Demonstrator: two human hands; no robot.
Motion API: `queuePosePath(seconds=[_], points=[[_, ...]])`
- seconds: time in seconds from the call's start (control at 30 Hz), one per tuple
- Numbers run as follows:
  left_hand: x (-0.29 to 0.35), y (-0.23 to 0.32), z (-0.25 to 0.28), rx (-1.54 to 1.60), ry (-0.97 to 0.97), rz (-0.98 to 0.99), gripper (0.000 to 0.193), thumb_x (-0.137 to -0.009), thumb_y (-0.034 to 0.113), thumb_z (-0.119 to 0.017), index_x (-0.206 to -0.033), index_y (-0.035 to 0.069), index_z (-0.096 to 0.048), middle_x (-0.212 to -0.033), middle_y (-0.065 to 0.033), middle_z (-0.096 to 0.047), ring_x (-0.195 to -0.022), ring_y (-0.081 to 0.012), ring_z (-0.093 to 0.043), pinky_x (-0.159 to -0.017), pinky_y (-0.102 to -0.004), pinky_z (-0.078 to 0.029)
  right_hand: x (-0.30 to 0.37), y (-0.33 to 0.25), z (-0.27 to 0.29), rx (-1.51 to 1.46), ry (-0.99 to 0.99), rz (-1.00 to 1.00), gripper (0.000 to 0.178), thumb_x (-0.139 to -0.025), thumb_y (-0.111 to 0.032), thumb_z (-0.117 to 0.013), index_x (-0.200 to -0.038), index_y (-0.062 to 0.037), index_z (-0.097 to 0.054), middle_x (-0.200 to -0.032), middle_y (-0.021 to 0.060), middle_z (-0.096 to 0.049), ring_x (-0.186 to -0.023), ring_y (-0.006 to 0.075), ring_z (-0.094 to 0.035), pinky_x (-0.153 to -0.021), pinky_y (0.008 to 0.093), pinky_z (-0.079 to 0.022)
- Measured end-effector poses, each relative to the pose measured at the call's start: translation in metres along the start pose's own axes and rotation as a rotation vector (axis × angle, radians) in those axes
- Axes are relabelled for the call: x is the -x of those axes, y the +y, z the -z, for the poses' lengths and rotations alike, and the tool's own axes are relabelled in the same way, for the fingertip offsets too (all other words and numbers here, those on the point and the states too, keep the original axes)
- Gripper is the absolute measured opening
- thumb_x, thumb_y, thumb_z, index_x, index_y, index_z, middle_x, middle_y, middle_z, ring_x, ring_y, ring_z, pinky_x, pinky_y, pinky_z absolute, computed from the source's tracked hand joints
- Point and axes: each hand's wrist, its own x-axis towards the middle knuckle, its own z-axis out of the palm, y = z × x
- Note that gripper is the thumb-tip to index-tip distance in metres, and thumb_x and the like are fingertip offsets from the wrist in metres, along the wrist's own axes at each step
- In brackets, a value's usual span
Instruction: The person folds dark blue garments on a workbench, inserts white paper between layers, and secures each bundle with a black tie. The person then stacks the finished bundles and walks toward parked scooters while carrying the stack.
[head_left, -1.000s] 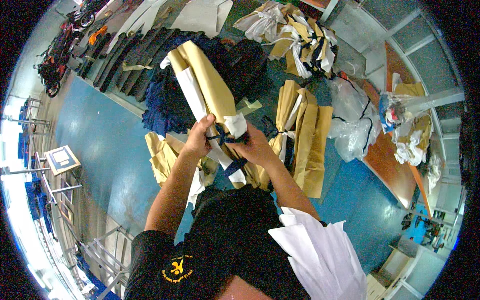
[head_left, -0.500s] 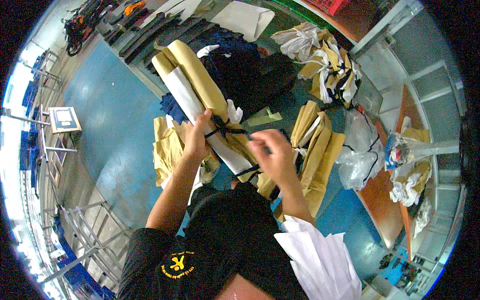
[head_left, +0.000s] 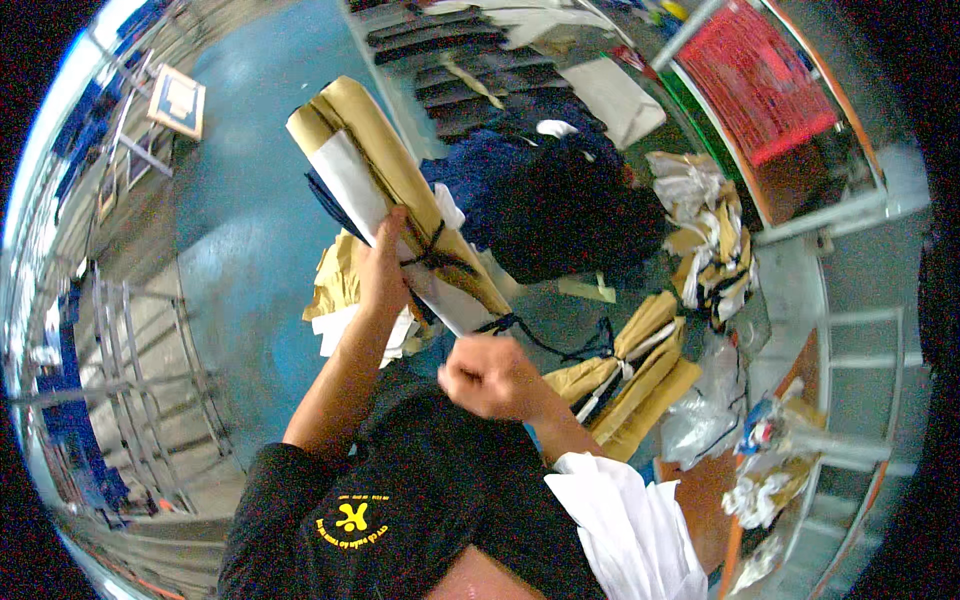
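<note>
Head view: your left hand (head_left: 382, 272) grips the tied paper roll (head_left: 405, 185), left of the dark fabric pile (head_left: 570, 210); your right hand (head_left: 490, 378), curled closed, sits below-left of that pile, whether pinching cord (head_left: 500, 323) I can't tell.

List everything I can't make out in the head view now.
- Left hand, head view: most fingers hidden behind the brown-and-white roll.
- Right hand, head view: blurred; whether its curled fingers hold anything is unclear.
- Dark pile, head view: too dark to separate pieces.
- Black shirt, head view: cut off by the lower edge.
</note>
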Motion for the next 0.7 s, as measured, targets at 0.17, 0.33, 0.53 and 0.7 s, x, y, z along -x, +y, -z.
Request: queuePosePath(seconds=[0.17, 0.33, 0.53, 0.7], points=[[-0.043, 0.038, 0.085, 0.234, -0.084, 0.058, 0.043, -0.088, 0.041, -0.059, -0.117, 0.009, -0.053, -0.107, -0.0091, -0.061, -0.096, -0.0245, -0.06, -0.09, -0.0425, -0.048, -0.018, -0.003, 0.001, -0.074, -0.283, -0.104, 0.017, -0.087, -0.021, -0.064, -0.091, -0.0046, -0.068, -0.081, 0.0122, -0.065, -0.078, 0.0255, -0.065, -0.071, 0.0355, -0.049], [-0.034, 0.064, 0.091, 0.336, -0.151, 0.22, 0.042, -0.087, 0.043, -0.06, -0.113, 0.01, -0.057, -0.1, -0.009, -0.064, -0.084, -0.0231, -0.063, -0.08, -0.0384, -0.052, -0.121, -0.011, -0.015, 0.464, 0.073, 0.197, 0.029, -0.081, -0.01, -0.069, -0.11, -0.0098, -0.066, -0.104, 0.0116, -0.057, -0.089, 0.0243, -0.059, -0.077, 0.0336, -0.049], [-0.04, 0.065, 0.117, 0.252, -0.243, 0.325, 0.054, -0.084, 0.046, -0.061, -0.12, 0.006, -0.054, -0.103, -0.0099, -0.065, -0.087, -0.0223, -0.065, -0.083, -0.0406, -0.053, -0.184, 0.006, -0.039, 0.666, -0.016, 0.201, 0.014, -0.075, -0.007, -0.07, -0.087, -0.0045, -0.062, -0.098, 0.0115, -0.057, -0.093, 0.0288, -0.058, -0.083, 0.0365, -0.049], [-0.054, 0.057, 0.162, 0.704, -0.438, 0.394, 0.07, -0.084, 0.049, -0.058, -0.134, 0.003, -0.044, -0.124, -0.0188, -0.057, -0.109, -0.0329, -0.059, -0.099, -0.0486, -0.044, -0.17, 0.022, -0.034, -0.561, 0.408, -0.179, 0.005, -0.091, -0.009, -0.061, -0.094, -0.0068, -0.058, -0.084, 0.0038, -0.061, -0.077, 0.0189, -0.061, -0.075, 0.0288, -0.049]])
